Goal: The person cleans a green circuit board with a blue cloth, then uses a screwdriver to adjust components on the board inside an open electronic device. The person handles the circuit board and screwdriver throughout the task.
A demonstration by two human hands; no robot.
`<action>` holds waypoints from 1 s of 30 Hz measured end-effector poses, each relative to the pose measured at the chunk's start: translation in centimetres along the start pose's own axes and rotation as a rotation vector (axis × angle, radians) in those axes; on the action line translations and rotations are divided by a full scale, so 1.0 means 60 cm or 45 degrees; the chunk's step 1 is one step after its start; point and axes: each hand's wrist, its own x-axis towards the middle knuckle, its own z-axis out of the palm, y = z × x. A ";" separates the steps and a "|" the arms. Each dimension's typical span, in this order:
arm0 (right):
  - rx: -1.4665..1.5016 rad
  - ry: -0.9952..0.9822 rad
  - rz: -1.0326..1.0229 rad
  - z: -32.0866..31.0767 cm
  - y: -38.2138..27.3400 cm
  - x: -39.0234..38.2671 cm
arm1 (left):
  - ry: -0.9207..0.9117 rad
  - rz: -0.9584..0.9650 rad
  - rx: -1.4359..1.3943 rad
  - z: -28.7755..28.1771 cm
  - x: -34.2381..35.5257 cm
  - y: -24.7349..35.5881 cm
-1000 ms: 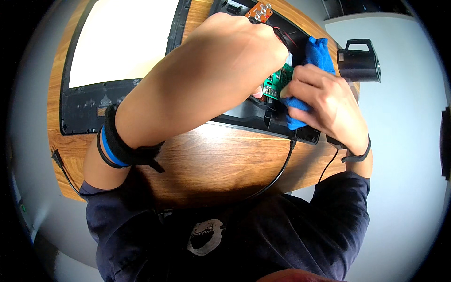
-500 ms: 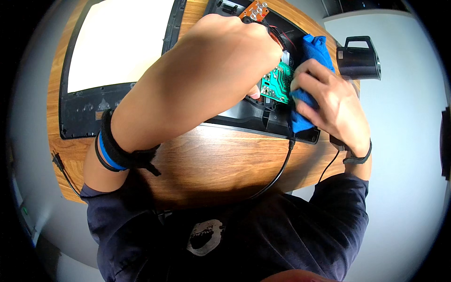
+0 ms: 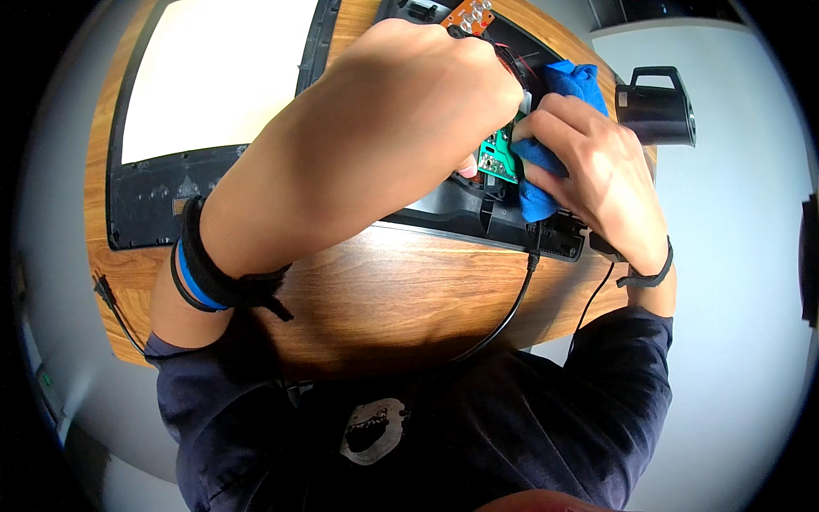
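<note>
My right hand [image 3: 597, 162] is closed on a blue cloth [image 3: 573, 78], pressing it against the right side of a green circuit board [image 3: 496, 155]. Some of the cloth bunches out beyond my fingers, and a fold hangs below them. Across the board's left side reaches my left hand [image 3: 452, 90], with the fingers curled under and mostly hidden; only a thumb tip shows beside the board. What these fingers grip cannot be seen. The board sits in an open black appliance housing [image 3: 431, 209], near copper-coloured windings and a small orange circuit board [image 3: 470, 17].
A black-framed panel with a pale sheet [image 3: 217, 81] lies at the left of the wooden table [image 3: 375, 294]. A dark jug with a handle [image 3: 655, 111] stands at the right. A black cable [image 3: 516, 299] runs from the housing toward me; a plug [image 3: 104, 288] lies at the left edge.
My right hand has shifted left and slightly up with the cloth, covering more of the green board. The left hand has barely moved.
</note>
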 end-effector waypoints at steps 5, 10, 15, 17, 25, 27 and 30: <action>-0.064 0.042 0.062 0.003 0.001 -0.002 | -0.038 0.006 -0.001 -0.005 0.002 0.003; -0.090 0.115 0.025 0.015 0.008 0.000 | -0.013 0.021 -0.009 -0.003 0.004 0.002; -0.003 -0.016 -0.077 -0.004 0.003 -0.005 | 0.029 0.053 -0.003 -0.001 0.001 -0.001; 0.003 -0.027 -0.079 -0.007 0.007 -0.010 | 0.020 0.055 0.042 -0.003 0.003 0.001; 0.247 0.162 0.322 0.004 0.026 -0.047 | -0.029 0.076 0.105 -0.007 0.011 -0.001; 0.290 0.088 0.387 0.003 0.026 -0.057 | -0.039 0.057 0.081 -0.009 0.013 0.001; 0.225 -0.034 0.289 -0.009 0.017 -0.058 | -0.096 0.009 0.067 -0.014 0.018 0.005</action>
